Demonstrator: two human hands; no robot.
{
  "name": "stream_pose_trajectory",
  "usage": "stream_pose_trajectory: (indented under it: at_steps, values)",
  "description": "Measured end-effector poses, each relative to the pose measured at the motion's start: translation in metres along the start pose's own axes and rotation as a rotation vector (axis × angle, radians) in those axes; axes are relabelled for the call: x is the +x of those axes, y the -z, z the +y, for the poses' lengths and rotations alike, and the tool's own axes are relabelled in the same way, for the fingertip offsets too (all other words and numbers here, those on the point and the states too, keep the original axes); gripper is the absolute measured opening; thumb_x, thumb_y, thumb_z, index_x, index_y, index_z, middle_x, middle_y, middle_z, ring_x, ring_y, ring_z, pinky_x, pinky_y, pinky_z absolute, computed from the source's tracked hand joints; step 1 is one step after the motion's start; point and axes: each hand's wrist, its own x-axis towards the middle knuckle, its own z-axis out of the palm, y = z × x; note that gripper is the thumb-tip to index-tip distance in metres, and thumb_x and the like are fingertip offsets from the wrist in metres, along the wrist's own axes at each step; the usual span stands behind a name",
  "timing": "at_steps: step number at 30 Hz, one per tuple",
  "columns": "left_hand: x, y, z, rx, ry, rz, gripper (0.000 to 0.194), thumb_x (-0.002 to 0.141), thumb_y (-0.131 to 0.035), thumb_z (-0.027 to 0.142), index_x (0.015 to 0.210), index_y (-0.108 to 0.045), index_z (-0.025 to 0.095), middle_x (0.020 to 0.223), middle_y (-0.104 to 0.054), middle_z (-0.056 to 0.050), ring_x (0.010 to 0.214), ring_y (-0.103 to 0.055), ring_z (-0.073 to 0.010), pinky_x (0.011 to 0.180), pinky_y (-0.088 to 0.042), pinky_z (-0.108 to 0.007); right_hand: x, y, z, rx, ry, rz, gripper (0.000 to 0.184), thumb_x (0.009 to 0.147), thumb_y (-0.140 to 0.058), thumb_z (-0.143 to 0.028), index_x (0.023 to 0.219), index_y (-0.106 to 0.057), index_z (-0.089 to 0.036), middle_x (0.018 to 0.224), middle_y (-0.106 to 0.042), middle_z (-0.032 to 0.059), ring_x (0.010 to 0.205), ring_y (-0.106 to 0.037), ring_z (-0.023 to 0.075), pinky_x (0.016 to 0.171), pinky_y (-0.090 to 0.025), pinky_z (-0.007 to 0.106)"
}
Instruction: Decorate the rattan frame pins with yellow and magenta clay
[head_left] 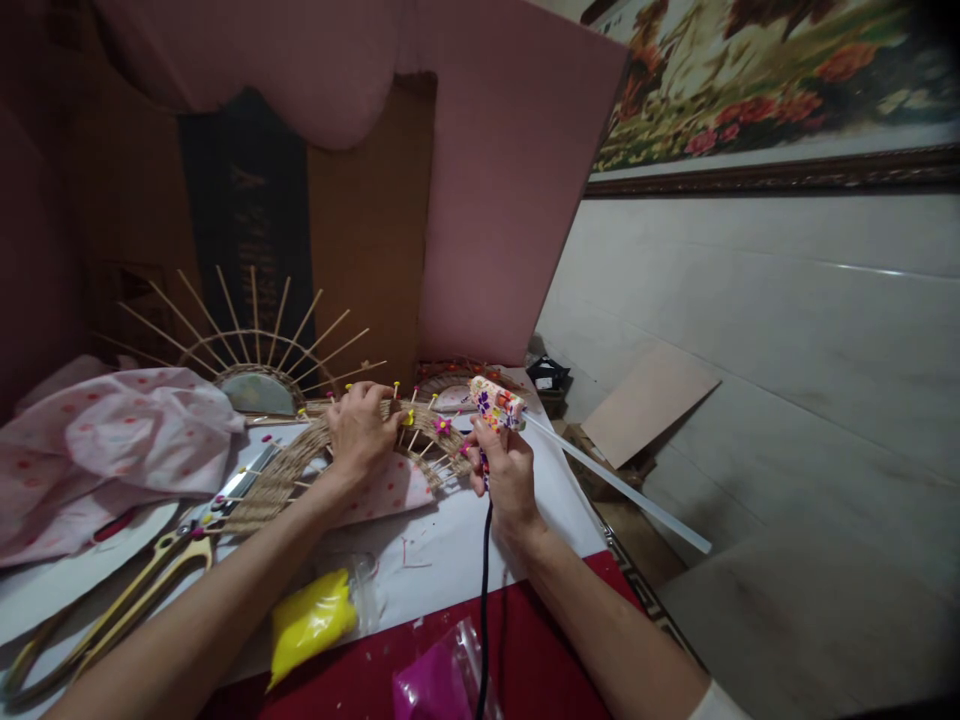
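Note:
My right hand [507,472] is closed round the handle of a flower-patterned glue gun [495,402], whose long clear glue stick [622,485] sticks out to the right and whose black cord [484,600] runs toward me. My left hand [363,428] presses down on a woven half-round rope piece [289,470] with wooden sticks tipped by small coloured beads; its fingers curl over the rim. A small pink flower [443,425] sits on the weave near the gun's nozzle.
A finished sunburst of sticks [255,345] stands behind. Yellow-handled scissors [142,585] and pliers lie at left beside polka-dot cloth [105,440]. A yellow powder bag [311,620] and a pink bag [442,680] lie near me. A pink board [502,180] rises behind.

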Motion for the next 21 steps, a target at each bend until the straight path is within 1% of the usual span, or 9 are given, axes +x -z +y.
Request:
stream_pose_trajectory:
  at_steps: [2,5,9,14,18,21]
  values:
    - [0.0,0.001,0.0,0.006,0.001,0.003,0.019,0.078,-0.061,0.033,0.095,-0.064,0.024,0.112,-0.061,-0.006,0.101,-0.053,-0.0281,0.084,-0.038,-0.04,0.0,0.0,0.001,0.003,0.005,-0.005,0.031,0.073,-0.065,-0.044,0.066,-0.051,-0.016,0.044,-0.043,-0.0085,0.029,-0.031,0.0023,0.026,-0.023,0.015]
    - [0.001,0.005,0.002,-0.005,0.008,0.04,0.017,0.081,-0.057,0.034,0.092,-0.066,0.024,0.111,-0.062,-0.006,0.103,-0.051,-0.0295,0.083,-0.038,-0.041,0.001,0.001,0.002,0.008,0.006,-0.01,0.031,0.074,-0.064,-0.044,0.066,-0.051,-0.016,0.045,-0.043,-0.0087,0.03,-0.032,0.0024,0.026,-0.024,0.015]
    - [0.007,0.018,0.002,-0.042,0.046,0.122,0.017,0.083,-0.053,0.03,0.093,-0.066,0.024,0.111,-0.062,-0.006,0.104,-0.05,-0.03,0.083,-0.039,-0.043,0.001,0.001,0.002,0.002,0.01,-0.012,0.029,0.074,-0.064,-0.042,0.066,-0.052,-0.017,0.046,-0.044,-0.0085,0.03,-0.033,0.0026,0.026,-0.025,0.015]
    - [0.012,0.034,-0.002,-0.124,0.098,0.145,0.015,0.08,-0.056,0.028,0.089,-0.067,0.023,0.104,-0.064,-0.005,0.1,-0.053,-0.0284,0.083,-0.04,-0.041,0.002,0.003,-0.004,-0.046,0.009,-0.045,0.031,0.072,-0.065,-0.043,0.068,-0.051,-0.016,0.046,-0.045,-0.0083,0.03,-0.034,0.0027,0.026,-0.025,0.014]
    - [0.002,0.044,-0.008,-0.097,0.076,0.128,0.017,0.079,-0.057,0.029,0.09,-0.067,0.022,0.105,-0.063,-0.006,0.101,-0.052,-0.0292,0.083,-0.04,-0.042,-0.003,0.014,-0.012,-0.13,0.031,-0.14,0.03,0.074,-0.063,-0.043,0.073,-0.055,-0.015,0.052,-0.049,-0.0066,0.033,-0.036,0.003,0.028,-0.026,0.015]
    - [-0.013,0.048,-0.014,-0.063,0.034,0.078,0.017,0.079,-0.057,0.027,0.092,-0.067,0.022,0.106,-0.063,-0.007,0.101,-0.052,-0.0294,0.083,-0.04,-0.042,-0.014,0.029,-0.02,-0.123,0.001,-0.245,0.026,0.077,-0.06,-0.041,0.081,-0.057,-0.015,0.062,-0.052,-0.004,0.042,-0.042,0.0049,0.034,-0.033,0.016]
